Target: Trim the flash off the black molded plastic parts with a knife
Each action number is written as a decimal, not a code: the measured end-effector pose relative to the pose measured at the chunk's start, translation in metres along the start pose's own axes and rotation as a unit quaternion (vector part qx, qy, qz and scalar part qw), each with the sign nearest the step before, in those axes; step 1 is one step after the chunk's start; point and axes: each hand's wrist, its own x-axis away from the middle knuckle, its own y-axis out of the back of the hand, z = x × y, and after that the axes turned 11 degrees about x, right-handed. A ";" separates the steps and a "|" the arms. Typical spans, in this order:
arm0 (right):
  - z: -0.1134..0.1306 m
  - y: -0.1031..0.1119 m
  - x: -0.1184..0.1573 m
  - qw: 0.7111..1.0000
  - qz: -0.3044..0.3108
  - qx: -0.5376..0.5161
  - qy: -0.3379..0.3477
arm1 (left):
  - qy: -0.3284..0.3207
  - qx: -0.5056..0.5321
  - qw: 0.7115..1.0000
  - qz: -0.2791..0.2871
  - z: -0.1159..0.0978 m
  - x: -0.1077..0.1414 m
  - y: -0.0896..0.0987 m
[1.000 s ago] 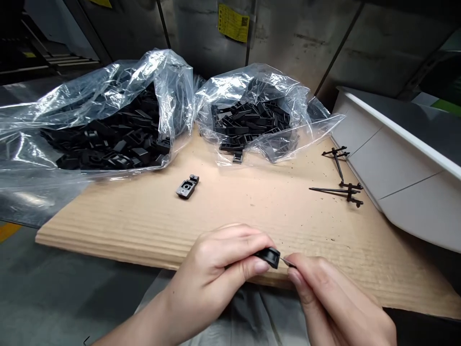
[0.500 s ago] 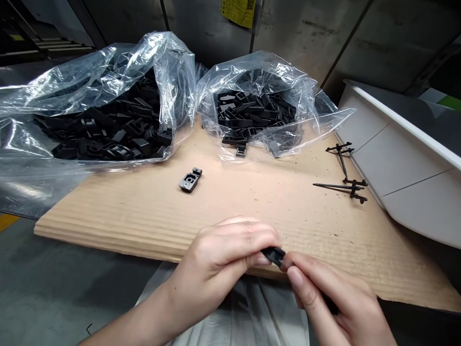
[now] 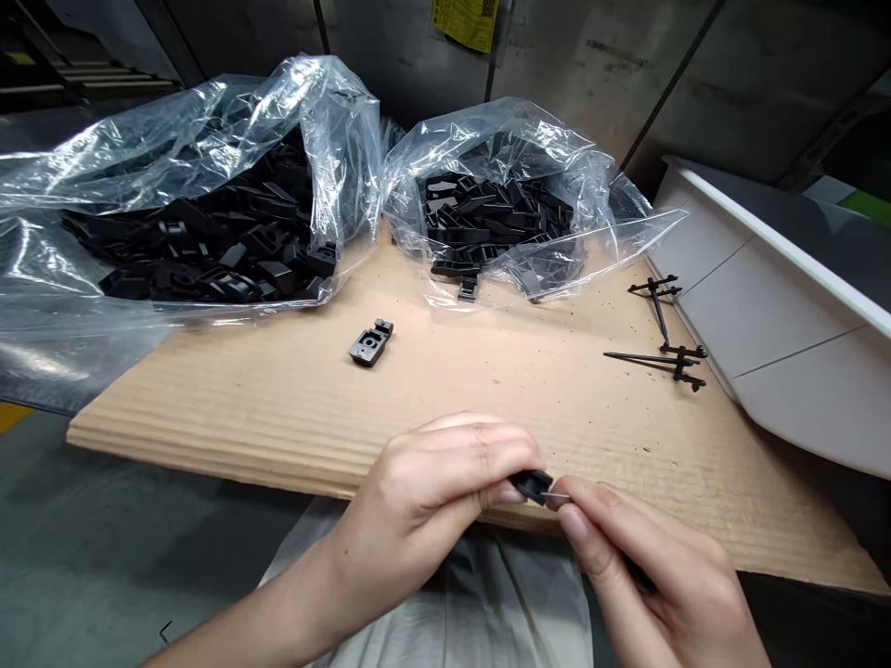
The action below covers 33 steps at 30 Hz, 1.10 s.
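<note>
My left hand [image 3: 445, 487] is closed on a small black plastic part [image 3: 532, 484], pinched between thumb and fingers above the near edge of the cardboard. Most of the part is covered by those fingers; its hollow end faces right. In my right hand [image 3: 647, 566], thumb and forefinger pinch a thin metal pin [image 3: 555, 495]. Its tip reaches the hollow end of the part; I cannot tell how deep it goes. Something dark shows in the right palm, mostly hidden. Farther up the cardboard lies a loose black plastic clip [image 3: 371, 342], touched by neither hand.
Two clear plastic bags, one at left [image 3: 344, 167] and one at centre [image 3: 585, 158], hold heaps of black parts. Black sprues [image 3: 678, 362] lie on the cardboard sheet [image 3: 243, 399] beside a white bin [image 3: 780, 343]. A metal wall stands behind.
My right hand has shifted slightly right, and more of the thin pin shows between its fingers and the part. My left hand keeps its hold.
</note>
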 end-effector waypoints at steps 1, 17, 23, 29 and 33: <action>0.000 0.000 0.000 1.000 0.010 -0.013 -0.007 | -0.003 0.000 1.000 0.002 0.000 0.000 0.000; -0.011 0.017 -0.023 0.790 0.362 -0.418 -0.262 | -0.040 -0.007 0.999 0.033 0.000 -0.003 0.001; -0.009 0.015 -0.025 0.764 0.387 -0.436 -0.275 | -0.052 -0.057 0.997 0.024 0.003 0.000 0.001; -0.003 0.022 -0.017 0.880 0.327 -0.299 -0.171 | -0.030 -0.085 0.996 0.008 0.004 0.003 -0.001; -0.013 0.025 -0.004 0.974 0.159 -0.162 -0.028 | 0.027 -0.081 0.996 -0.014 0.000 0.001 -0.002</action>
